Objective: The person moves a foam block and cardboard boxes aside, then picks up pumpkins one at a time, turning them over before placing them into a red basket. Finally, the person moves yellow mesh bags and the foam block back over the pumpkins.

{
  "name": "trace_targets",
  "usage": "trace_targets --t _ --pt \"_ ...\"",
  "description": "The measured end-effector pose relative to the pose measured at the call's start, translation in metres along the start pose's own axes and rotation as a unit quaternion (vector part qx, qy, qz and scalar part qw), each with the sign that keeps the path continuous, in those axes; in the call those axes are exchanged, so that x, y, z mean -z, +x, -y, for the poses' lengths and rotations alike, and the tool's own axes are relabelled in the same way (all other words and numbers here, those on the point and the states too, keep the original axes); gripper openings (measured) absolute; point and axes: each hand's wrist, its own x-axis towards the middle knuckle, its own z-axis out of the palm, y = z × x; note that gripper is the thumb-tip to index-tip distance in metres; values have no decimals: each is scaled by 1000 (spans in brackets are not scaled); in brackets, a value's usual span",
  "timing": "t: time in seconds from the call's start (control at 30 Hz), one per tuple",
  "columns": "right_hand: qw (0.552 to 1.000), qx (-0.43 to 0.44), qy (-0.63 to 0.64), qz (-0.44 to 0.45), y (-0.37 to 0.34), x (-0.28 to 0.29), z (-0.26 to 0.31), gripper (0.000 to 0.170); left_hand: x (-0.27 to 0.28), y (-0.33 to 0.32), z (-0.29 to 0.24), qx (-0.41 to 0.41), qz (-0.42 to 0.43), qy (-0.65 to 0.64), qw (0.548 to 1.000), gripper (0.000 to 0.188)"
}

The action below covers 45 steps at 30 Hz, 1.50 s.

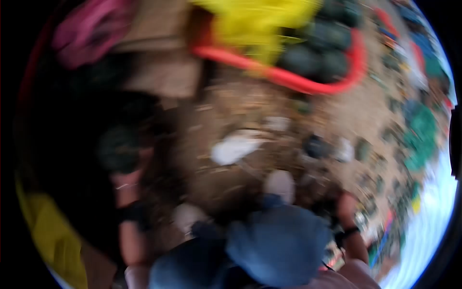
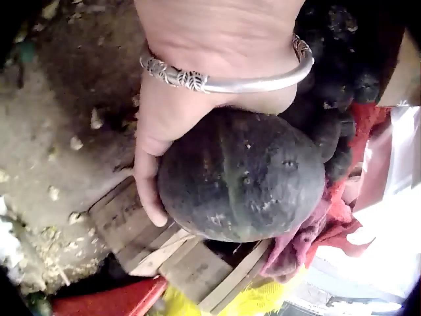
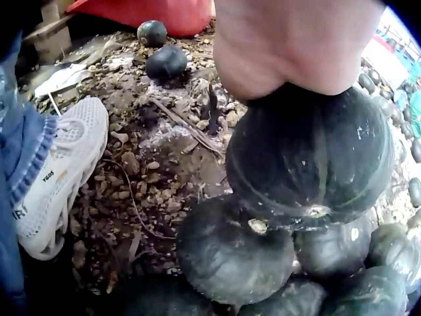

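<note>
In the left wrist view, my left hand (image 2: 177, 112) grips a dark green squash (image 2: 243, 178), fingers curled along its side; the head view shows the same hand (image 1: 127, 178) and squash (image 1: 118, 149) at left, blurred. In the right wrist view, my right hand (image 3: 296, 46) lies over another dark green squash (image 3: 312, 155); its fingers are hidden behind the squash. That squash is directly above several others, one of them a round squash (image 3: 233, 250). The head view has my right hand (image 1: 346, 207) low at right, too blurred to show its grasp.
A red-rimmed container (image 1: 308, 86) with squashes and yellow netting (image 1: 255, 24) stands ahead. Cardboard (image 1: 163, 72) and pink cloth (image 1: 91, 33) are at upper left. Squashes and debris lie on the ground at right. A white shoe (image 3: 66, 171) stands beside the pile.
</note>
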Motion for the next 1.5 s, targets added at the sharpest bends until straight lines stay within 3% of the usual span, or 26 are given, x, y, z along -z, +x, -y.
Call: trace_targets --t 0.07,0.13,0.27,0.43,0.57,0.67,0.7,0.73,0.77,0.8,0.83,0.9,0.93,0.97,1.0,1.03,1.1,1.17,1.2,1.23,1.27,1.3,1.37,1.4,1.47,1.5 --pt "993 14 76 -85 23 -23 -18 19 3 -14 19 152 192 -82 966 61" --pt "967 109 191 -132 53 -34 -44 13 -1 -22 30 231 281 -121 924 69" --pt "926 98 323 -169 96 -57 -62 14 1 -25 51 312 285 -187 887 68" --pt "919 73 377 -94 89 -8 8 24 -3 -32 59 356 335 -215 846 67" --pt "913 195 346 -97 100 -5 44 16 -3 -39 52 364 258 -181 876 70" --pt "837 381 356 -168 73 53 116 23 -6 -44 49 290 318 -70 900 71" --pt "865 318 389 -10 55 93 148 35 0 -40 51 264 305 2 915 75" --pt "757 335 548 120 53 106 178 37 -2 -43 53 188 281 168 926 77" --pt "695 328 592 241 34 140 209 40 -14 -53 63 60 274 280 918 77" --pt "613 344 639 311 15 161 243 44 -17 -53 67 7 310 384 870 76" --pt "526 352 676 377 -4 179 272 49 -20 -52 68 -105 333 542 764 82" --pt "411 348 684 492 -41 205 322 59 -31 -71 71 -89 384 594 701 83" --pt "467 393 635 474 -31 195 337 61 -28 -71 75 -95 419 614 662 83" --pt "464 416 595 508 -35 202 346 61 -24 -76 69 -66 411 607 677 82" --pt "507 425 559 500 -40 204 346 58 -19 -83 57 -35 417 595 687 81" --pt "534 399 547 506 -47 202 343 59 -12 -90 43 -3 373 561 739 78" --pt "629 518 400 420 -43 211 335 63 -11 -98 -13 -279 184 771 542 70" --pt "672 604 326 277 -34 268 311 62 41 -75 -72 -434 -149 725 514 70" --pt "695 625 291 202 -31 318 304 61 86 -61 -118 -521 -260 743 330 77" --pt "718 637 279 9 -10 373 285 53 112 -60 -156 -541 -360 725 228 86" --pt "644 483 575 144 9 419 267 47 120 -59 -179 -503 -403 697 315 97" --pt "466 451 756 85 -8 470 263 44 150 -47 -207 -495 -407 686 346 100" --pt "264 446 854 31 -1 535 231 45 109 -48 -198 -455 -427 671 400 100" --pt "230 419 878 -11 -34 549 231 41 132 -33 -209 -452 -430 671 401 98" --pt "317 574 754 35 -46 521 245 41 176 -5 -231 -447 -434 671 401 97" --pt "386 549 737 77 -56 495 261 39 165 -11 -224 -468 -413 661 417 91"
